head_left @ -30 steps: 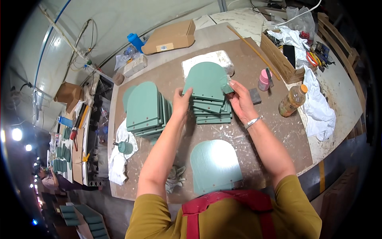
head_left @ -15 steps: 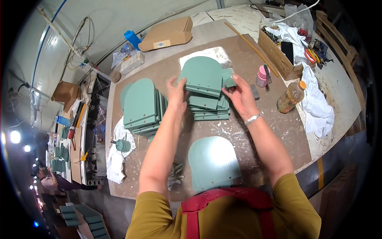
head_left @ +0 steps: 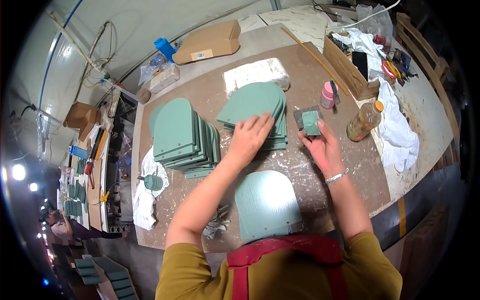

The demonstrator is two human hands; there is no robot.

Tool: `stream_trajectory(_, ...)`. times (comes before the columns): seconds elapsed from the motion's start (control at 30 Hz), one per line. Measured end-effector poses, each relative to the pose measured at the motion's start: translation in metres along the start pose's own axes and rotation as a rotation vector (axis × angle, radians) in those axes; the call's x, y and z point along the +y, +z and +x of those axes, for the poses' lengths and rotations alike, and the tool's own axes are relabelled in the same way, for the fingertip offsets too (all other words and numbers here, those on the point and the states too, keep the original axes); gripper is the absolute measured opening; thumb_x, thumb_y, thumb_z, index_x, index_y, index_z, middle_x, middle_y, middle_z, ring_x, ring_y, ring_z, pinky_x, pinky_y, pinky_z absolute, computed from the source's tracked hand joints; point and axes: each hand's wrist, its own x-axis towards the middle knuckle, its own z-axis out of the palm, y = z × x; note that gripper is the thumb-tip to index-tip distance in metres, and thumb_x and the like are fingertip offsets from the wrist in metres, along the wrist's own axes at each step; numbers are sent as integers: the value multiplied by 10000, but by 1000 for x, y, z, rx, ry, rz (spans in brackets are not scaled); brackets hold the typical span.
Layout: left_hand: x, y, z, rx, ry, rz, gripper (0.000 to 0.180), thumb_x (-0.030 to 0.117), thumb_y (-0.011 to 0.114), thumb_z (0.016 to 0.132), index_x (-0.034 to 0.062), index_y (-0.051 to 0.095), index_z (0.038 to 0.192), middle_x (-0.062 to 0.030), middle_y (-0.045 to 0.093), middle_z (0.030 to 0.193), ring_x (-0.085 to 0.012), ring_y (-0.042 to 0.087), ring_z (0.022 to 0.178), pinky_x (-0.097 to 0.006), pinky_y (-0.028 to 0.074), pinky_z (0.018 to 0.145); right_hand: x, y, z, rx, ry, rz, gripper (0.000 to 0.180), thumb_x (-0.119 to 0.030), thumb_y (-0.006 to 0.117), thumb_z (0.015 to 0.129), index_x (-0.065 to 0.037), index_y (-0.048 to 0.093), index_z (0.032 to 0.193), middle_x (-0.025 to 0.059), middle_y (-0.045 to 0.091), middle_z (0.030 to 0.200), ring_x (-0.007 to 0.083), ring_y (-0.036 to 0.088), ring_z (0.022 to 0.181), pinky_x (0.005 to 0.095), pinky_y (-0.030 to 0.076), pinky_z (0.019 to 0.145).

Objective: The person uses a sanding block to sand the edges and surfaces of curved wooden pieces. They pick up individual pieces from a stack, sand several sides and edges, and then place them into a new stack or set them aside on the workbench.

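A: L hand?
B: Flat on top green arched panel of centre stack; fingers spread, palm down, pressing rather than gripping. 1 s ago: up at panel's edge w/ R hand, panel lifted. Now laid down on stack.

A: R hand?
B: Off the panel since then. Holds small green sanding block, pinched betw. thumb and fingertips, just right of stack, above grey sheet on board.

A: Meaning?
B: Prob. panel placed and steadied; block ready for rubbing. Judgement only.

A: Other stock?
B: Second stack of same panels, left of centre, fanned. Single panel near body, flat, apart from both stacks.

A: Misc?
B: White wrapped bundle behind centre stack. Pink bottle, amber drink bottle right. Cardboard box far side. White rags at right edge. Brown worktop, paint-flecked.
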Motion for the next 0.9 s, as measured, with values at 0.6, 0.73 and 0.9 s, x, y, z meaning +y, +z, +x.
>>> stream_trajectory(0.6, -2, -5, -22, -166, -328, -106, 778, 332, 790, 774, 185, 455, 1461, -129, 396, 1517, -363, 403, 1362, -500, 357, 1070, 41, -46, -122, 271, 270, 113, 274, -231, 531, 1013, -26, 561, 1192, 136, 640, 1102, 278, 606, 1015, 524, 428, 1067)
stream_trajectory(0.73, 49, -34, -70, -209, -449, -418, 743, 316, 744, 845, 86, 417, 1471, -151, 369, 1535, -416, 341, 1405, -523, 310, 1127, 33, -60, -149, 197, 229, 82, 175, -191, 562, 1000, -74, 593, 1126, 104, 649, 1155, 257, 606, 1059, 490, 431, 1057)
stream_trajectory(0.9, 92, -24, -149, -304, -863, -717, 681, 297, 695, 918, 13, 404, 1464, -238, 434, 1470, -400, 435, 1351, -442, 354, 1126, 49, -43, -170, 138, 285, 95, 248, -169, 537, 1000, -13, 587, 1187, 106, 645, 1174, 230, 592, 1089, 392, 432, 1037)
